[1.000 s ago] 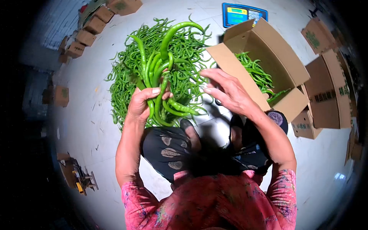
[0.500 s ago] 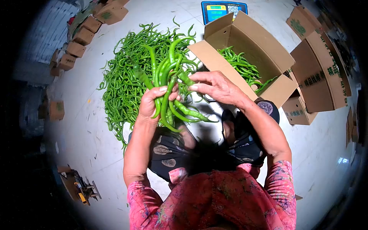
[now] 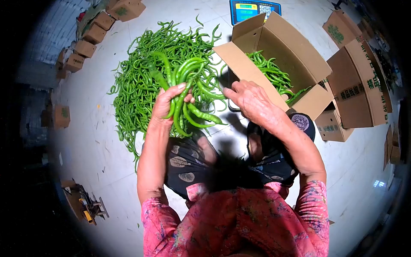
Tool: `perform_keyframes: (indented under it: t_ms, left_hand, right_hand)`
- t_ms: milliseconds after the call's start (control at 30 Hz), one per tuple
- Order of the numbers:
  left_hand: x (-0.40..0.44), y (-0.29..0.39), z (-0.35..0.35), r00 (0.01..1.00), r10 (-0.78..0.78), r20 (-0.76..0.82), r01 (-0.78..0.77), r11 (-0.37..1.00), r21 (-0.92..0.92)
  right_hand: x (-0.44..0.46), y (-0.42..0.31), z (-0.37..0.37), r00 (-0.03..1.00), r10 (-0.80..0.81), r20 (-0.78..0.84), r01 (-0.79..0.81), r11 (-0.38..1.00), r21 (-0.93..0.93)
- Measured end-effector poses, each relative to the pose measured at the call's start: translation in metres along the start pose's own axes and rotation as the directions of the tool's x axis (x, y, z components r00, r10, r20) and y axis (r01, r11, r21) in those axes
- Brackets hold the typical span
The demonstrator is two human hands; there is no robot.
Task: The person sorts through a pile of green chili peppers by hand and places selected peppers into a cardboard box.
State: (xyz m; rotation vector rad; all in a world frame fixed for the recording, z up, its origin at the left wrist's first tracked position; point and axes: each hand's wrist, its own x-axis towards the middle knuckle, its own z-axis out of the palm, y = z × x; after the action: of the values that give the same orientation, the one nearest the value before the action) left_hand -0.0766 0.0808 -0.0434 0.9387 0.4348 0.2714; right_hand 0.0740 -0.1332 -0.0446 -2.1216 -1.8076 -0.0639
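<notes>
A bunch of long green chili peppers (image 3: pixel 185 98) is gripped in my left hand (image 3: pixel 169 100), whose fingers and thumb wrap round its middle. The peppers fan out above and below the fist. My right hand (image 3: pixel 252 100) is just to the right of the bunch, its fingers curled in and close together. Its fingertips are at the tip of one pepper that sticks out of the bunch; whether they pinch anything is hidden. Beyond my left hand, a large heap of green chili peppers (image 3: pixel 141 81) spreads over the floor.
An open cardboard box (image 3: pixel 295 47) holding more chili peppers stands right of the heap, with a blue scale display (image 3: pixel 252 13) behind it. More cardboard boxes (image 3: pixel 357 85) stand at the right, and small boxes (image 3: pixel 94 33) line the far left. A tool (image 3: pixel 92 207) lies lower left.
My right hand has drawn back to the right from the bunch, and its fingers have curled in more. My left hand has shifted slightly left with the peppers still held.
</notes>
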Motion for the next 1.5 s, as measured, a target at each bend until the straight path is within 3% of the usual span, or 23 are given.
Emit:
perform_keyframes:
  t_ms: [133,200,300,433,533,567,667,700,733,800,867,967,1133,1167,1200,1267,1367,1433,1500]
  left_hand:
    - [-0.005,-0.004,0.012,0.997,-0.049,0.058,0.045,0.996,0.082]
    - [-0.007,-0.003,0.019,0.999,-0.049,0.016,0.044,0.968,0.245]
    - [-0.006,0.001,0.025,0.996,-0.055,0.072,0.02,0.909,0.417]
    - [-0.011,-0.004,0.028,1.0,0.023,0.002,-0.023,0.952,0.306]
    - [-0.009,-0.006,0.022,0.996,0.033,0.077,-0.044,0.987,0.155]
    - [-0.006,-0.008,0.017,0.994,0.042,0.1,-0.055,0.989,0.137]
    - [-0.004,-0.004,0.014,0.99,0.07,0.121,-0.069,0.998,-0.012]
    - [-0.004,0.001,0.01,0.984,0.103,0.143,-0.092,0.993,-0.079]
    - [-0.001,0.004,0.002,0.972,0.127,0.195,-0.073,0.963,-0.261]
    - [-0.005,0.015,-0.008,0.95,0.184,0.251,-0.071,0.912,-0.403]
    - [-0.009,0.024,-0.018,0.943,0.236,0.235,-0.107,0.883,-0.458]
    - [-0.008,0.024,-0.025,0.941,0.252,0.228,-0.102,0.849,-0.519]
    - [-0.005,0.019,-0.017,0.948,0.2,0.249,-0.067,0.888,-0.455]
    - [-0.004,0.017,-0.017,0.948,0.189,0.255,-0.056,0.891,-0.451]
    - [-0.002,0.015,-0.018,0.949,0.178,0.262,-0.045,0.894,-0.446]
    - [0.0,0.012,-0.017,0.952,0.18,0.249,-0.056,0.898,-0.436]
    - [0.003,0.008,-0.01,0.973,0.165,0.161,-0.104,0.938,-0.331]
    - [0.01,0.003,-0.008,0.986,0.142,0.083,-0.114,0.953,-0.279]
    - [0.014,-0.004,-0.006,0.991,0.129,0.019,-0.121,0.963,-0.243]
  right_hand:
    - [0.002,0.001,-0.001,0.996,-0.038,-0.083,0.02,0.979,-0.205]
    - [0.003,0.005,0.005,0.99,-0.049,-0.135,0.002,0.945,-0.326]
    - [0.002,0.005,0.005,0.983,-0.037,-0.181,-0.03,0.935,-0.354]
    - [0.0,0.006,0.006,0.99,0.006,-0.141,-0.06,0.922,-0.382]
    - [-0.006,0.003,0.015,0.995,-0.094,0.031,0.099,0.925,-0.366]
    - [-0.01,0.0,0.018,0.99,-0.139,-0.024,0.124,0.942,-0.313]
    - [-0.007,0.007,0.017,0.996,-0.016,0.083,0.012,0.998,0.054]
    - [-0.006,0.007,0.008,0.99,0.067,0.127,-0.08,0.991,0.106]
    - [-0.007,0.016,0.004,0.99,0.095,0.107,-0.112,0.981,0.157]
    - [-0.01,0.03,-0.008,0.994,0.111,-0.013,-0.108,0.981,0.16]
    - [-0.014,0.042,-0.016,0.971,0.239,-0.005,-0.22,0.899,0.379]
    - [-0.018,0.055,-0.032,0.908,0.414,0.059,-0.324,0.608,0.725]
    - [-0.028,0.089,-0.039,0.759,0.651,0.016,-0.398,0.445,0.802]
    - [-0.03,0.101,-0.037,0.692,0.72,-0.046,-0.507,0.53,0.68]
    - [-0.035,0.117,-0.028,0.68,0.701,-0.213,-0.537,0.675,0.506]
    - [-0.035,0.126,-0.016,0.645,0.578,-0.499,-0.495,0.814,0.303]
    - [-0.022,0.098,-0.018,0.721,0.582,-0.377,-0.337,0.769,0.543]
    - [-0.006,0.051,-0.026,0.759,0.633,-0.153,-0.35,0.594,0.725]
    - [0.005,0.016,-0.021,0.879,0.456,-0.141,-0.227,0.659,0.718]
